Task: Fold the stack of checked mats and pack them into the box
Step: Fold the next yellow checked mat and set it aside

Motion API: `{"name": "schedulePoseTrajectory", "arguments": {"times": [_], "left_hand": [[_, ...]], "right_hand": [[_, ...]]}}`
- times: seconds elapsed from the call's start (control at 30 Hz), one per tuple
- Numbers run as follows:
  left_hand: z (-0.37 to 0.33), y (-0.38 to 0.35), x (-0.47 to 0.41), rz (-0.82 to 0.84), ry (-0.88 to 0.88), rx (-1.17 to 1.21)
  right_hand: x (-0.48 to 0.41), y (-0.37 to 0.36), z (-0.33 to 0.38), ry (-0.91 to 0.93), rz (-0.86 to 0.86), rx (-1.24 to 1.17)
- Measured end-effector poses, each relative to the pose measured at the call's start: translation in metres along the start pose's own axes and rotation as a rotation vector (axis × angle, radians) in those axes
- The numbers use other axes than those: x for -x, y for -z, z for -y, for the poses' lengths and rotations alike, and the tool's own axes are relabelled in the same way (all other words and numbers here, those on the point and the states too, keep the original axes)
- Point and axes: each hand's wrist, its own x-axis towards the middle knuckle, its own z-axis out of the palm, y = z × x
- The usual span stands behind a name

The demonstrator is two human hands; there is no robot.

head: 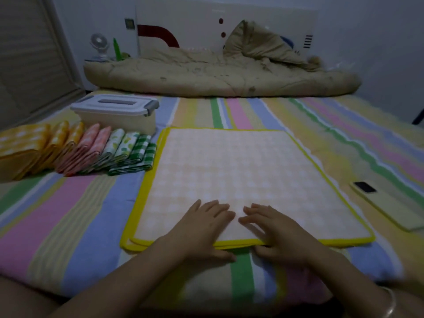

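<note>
While the left hand (203, 228) and right hand (276, 231) press flat, fingers straight, on the near edge of the yellow-bordered checked mats (241, 171), their fingertips almost meet and the thumbs rest off the edge on the striped sheet (68, 226). Beyond and left of the left hand, a row of folded mats (80, 149) leans just before the lidded box (117, 113). A phone (387, 204) lies well right of the right hand.

Your left hand (202, 228) and right hand (278, 235), forearms bare
One thin pale bangle (390, 301) circles your right wrist.
</note>
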Motion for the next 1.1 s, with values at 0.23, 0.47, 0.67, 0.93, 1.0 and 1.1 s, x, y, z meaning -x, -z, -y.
{"name": "schedulePoseTrajectory", "arguments": {"times": [0.23,0.47,0.67,0.93,1.0,1.1], "left_hand": [[0.002,0.007,0.005,0.068,0.047,-0.068],[-0.002,0.008,-0.004,0.069,0.011,0.005],[-0.006,0.016,-0.012,0.11,-0.055,0.042],[0.006,0.044,-0.007,0.153,0.027,0.299],[0.008,0.051,-0.007,0.185,0.038,0.36],[0.012,0.062,-0.009,0.229,0.019,0.463]], "right_hand": [[0.002,0.0,0.012,0.055,-0.141,0.124],[0.002,0.027,0.019,-0.085,0.029,0.19],[0.012,0.034,0.012,-0.07,0.074,0.15],[0.009,0.04,0.005,-0.12,-0.026,-0.387],[0.004,0.044,0.006,-0.116,-0.009,-0.364],[-0.001,0.049,0.006,-0.143,-0.008,-0.404]]}}
